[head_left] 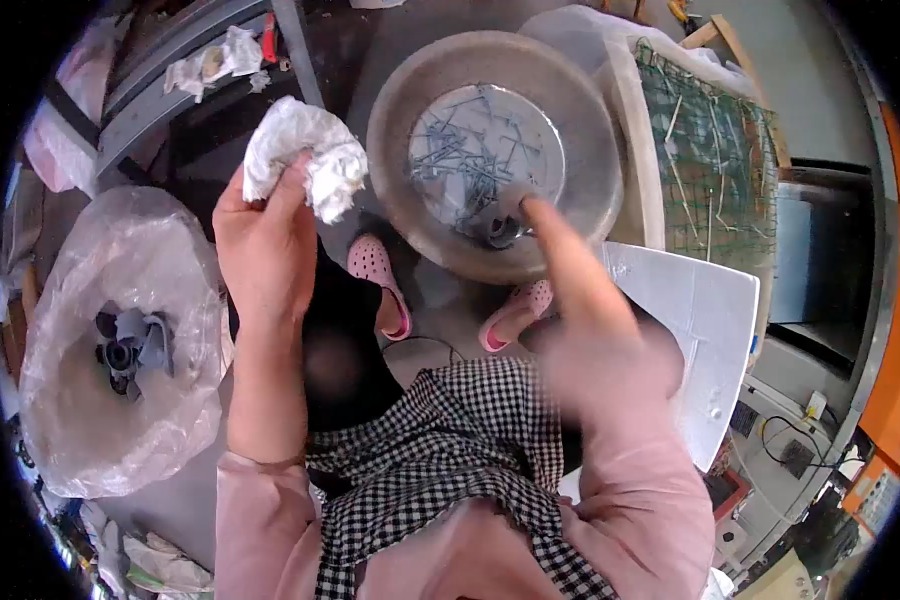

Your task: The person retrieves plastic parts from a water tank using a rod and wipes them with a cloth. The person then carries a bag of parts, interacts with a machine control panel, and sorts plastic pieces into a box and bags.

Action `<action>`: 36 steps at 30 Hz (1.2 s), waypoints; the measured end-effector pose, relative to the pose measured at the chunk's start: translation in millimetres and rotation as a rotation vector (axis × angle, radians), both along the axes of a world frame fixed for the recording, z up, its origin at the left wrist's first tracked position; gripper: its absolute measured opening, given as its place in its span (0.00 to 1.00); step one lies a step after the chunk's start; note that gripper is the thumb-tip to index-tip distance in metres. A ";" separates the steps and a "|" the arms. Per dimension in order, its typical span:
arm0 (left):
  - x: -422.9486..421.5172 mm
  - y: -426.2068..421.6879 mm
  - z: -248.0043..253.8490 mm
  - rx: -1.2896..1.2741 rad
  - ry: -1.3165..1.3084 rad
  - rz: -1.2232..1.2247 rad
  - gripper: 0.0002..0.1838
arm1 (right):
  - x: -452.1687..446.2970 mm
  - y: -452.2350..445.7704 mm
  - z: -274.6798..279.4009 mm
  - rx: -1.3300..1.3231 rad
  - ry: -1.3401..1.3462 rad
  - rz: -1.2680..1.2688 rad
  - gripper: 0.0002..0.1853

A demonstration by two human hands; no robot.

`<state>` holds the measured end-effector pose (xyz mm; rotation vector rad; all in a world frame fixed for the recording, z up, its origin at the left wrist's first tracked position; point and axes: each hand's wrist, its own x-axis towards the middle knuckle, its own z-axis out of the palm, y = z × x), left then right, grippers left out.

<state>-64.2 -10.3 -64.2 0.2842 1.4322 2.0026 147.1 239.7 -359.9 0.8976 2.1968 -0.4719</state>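
Note:
My left hand is closed on a crumpled white cloth, pinched between thumb and fingers and raised left of the basin. My right hand reaches into a large round metal basin, its fingers blurred and partly hidden. Right by those fingers, at the basin's near side, is a dark grey moulded part; I cannot tell whether the hand grips it. Many thin grey nail-like pieces lie scattered across the basin's bottom.
To my left stands a container lined with clear plastic, with several grey moulded parts inside. A white board lies at the right. Behind it is a crate with green netting. A metal frame carries rags and a red-handled tool.

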 end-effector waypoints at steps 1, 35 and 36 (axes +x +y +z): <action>1.5 3.5 -12.6 0.011 -0.027 -0.023 0.14 | 2.2 -28.1 -7.5 -0.003 -0.002 -0.210 0.24; 81.0 72.8 16.5 0.095 1.056 0.030 0.15 | 13.6 -62.3 284.6 -1.073 1.959 -1.065 0.18; 90.7 76.1 28.5 0.122 1.248 0.068 0.18 | 8.7 -72.6 302.5 -1.406 1.943 -1.311 0.14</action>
